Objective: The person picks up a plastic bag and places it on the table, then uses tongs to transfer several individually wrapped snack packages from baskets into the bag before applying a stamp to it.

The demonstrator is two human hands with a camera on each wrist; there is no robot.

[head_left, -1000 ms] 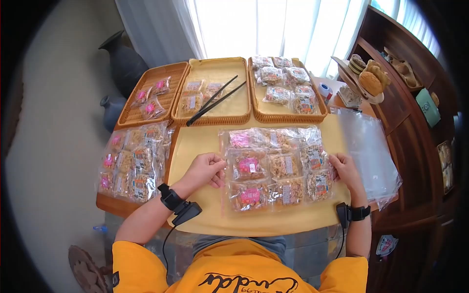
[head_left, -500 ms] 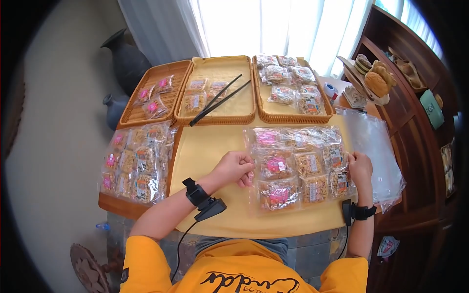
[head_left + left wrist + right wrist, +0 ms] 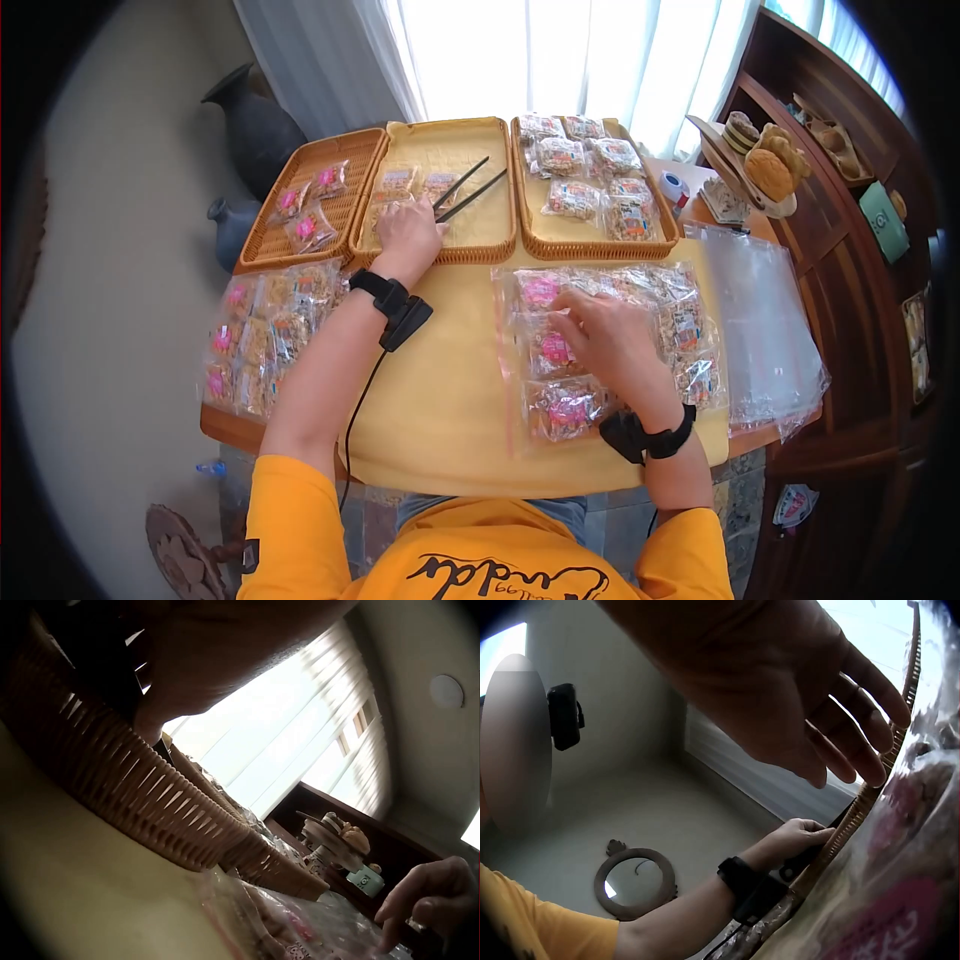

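My left hand (image 3: pixel 408 232) is at the middle wicker basket (image 3: pixel 513 215), gripping the joined end of the black tongs (image 3: pixel 462 190). Its fingers cover that end, while both arms of the tongs stick out spread toward the window. In the left wrist view the thumb (image 3: pixel 152 724) comes down at the basket's rim. Over a large clear bag (image 3: pixel 690 325) filled with rows of small snack packets is my right hand (image 3: pixel 610 335), its fingers loosely bent and holding nothing. Pink-labelled packets (image 3: pixel 565 410) show along the bag's left side.
Another filled bag (image 3: pixel 255 340) lies at the table's left. Flat clear bags (image 3: pixel 770 330) lie at the right edge. The left basket (image 3: pixel 262 225) holds a few pink-labelled packets, and the right basket (image 3: pixel 595 243) several white-labelled ones. A stand with bread shapes (image 3: pixel 770 170) is at the back right.
Both hands have let go of the filled bag, which had been shifted to the right. The left hand has reached forward to the tongs; the right has moved left over the bag.
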